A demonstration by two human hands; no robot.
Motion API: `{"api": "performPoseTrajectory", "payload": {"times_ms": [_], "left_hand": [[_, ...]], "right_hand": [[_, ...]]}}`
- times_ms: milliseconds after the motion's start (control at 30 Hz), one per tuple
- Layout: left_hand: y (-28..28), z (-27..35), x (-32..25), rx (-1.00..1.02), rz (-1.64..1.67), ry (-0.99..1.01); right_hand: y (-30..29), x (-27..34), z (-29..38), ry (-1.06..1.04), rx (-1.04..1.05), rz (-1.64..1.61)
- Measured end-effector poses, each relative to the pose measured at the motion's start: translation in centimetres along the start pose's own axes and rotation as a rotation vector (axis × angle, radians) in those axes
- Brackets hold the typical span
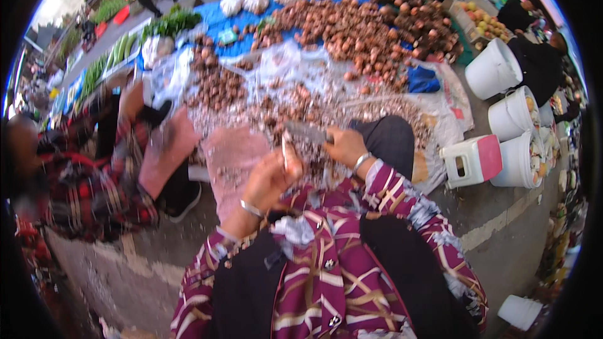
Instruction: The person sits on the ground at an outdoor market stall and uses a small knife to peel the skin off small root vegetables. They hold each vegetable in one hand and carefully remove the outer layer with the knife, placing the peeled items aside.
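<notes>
My left hand (269, 180), with a metal bangle at the wrist, holds a small orange-brown piece of produce (294, 167) with a pale, cut-looking side. Its exact kind is unclear. In my right hand (346, 146) is the handle of a broad grey-bladed knife (306, 131), its blade pointing left, just above the held piece. Whether blade and piece touch, I cannot tell. Beneath both hands lie pale peelings (254, 115) and small brown roots or bulbs (297, 99). A pink cloth (235, 150) spreads to the left of my left hand.
A large heap of round brown produce (339, 28) covers a blue tarp (207, 14) ahead. White buckets (492, 70) and a white stool with a pink top (471, 162) stand right. A person in a plaid shirt (94, 179) sits close on the left. Leafy greens (172, 21) lie farther left.
</notes>
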State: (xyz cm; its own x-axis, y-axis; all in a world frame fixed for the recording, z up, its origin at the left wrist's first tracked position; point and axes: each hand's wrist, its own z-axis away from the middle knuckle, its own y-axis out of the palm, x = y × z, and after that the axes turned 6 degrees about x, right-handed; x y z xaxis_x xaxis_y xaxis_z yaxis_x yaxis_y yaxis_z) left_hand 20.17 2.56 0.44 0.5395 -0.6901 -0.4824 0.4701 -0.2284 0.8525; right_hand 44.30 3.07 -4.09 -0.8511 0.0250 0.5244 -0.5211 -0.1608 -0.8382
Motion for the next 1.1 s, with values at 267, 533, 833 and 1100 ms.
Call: {"api": "performPoseTrajectory", "payload": {"times_ms": [267,533,833,1100], "left_hand": [[-0.4,0.1,-1.2,-0.109,-0.027,0.08],[-0.8,0.2,-0.2,-0.062,-0.099,0.034],[-1.4,0.5,0.2,-0.143,-0.032,-0.039],[-3.0,0.7,1.5,-0.186,-0.03,-0.099]], "right_hand": [[-1.1,2.4,0.3,-0.044,-0.022,-0.211],[-1.1,3.7,0.6,-0.209,-0.048,-0.004],[0.3,2.3,0.0,-0.157,0.035,0.094],[1.8,1.2,0.8,-0.168,0.114,0.112]]}}
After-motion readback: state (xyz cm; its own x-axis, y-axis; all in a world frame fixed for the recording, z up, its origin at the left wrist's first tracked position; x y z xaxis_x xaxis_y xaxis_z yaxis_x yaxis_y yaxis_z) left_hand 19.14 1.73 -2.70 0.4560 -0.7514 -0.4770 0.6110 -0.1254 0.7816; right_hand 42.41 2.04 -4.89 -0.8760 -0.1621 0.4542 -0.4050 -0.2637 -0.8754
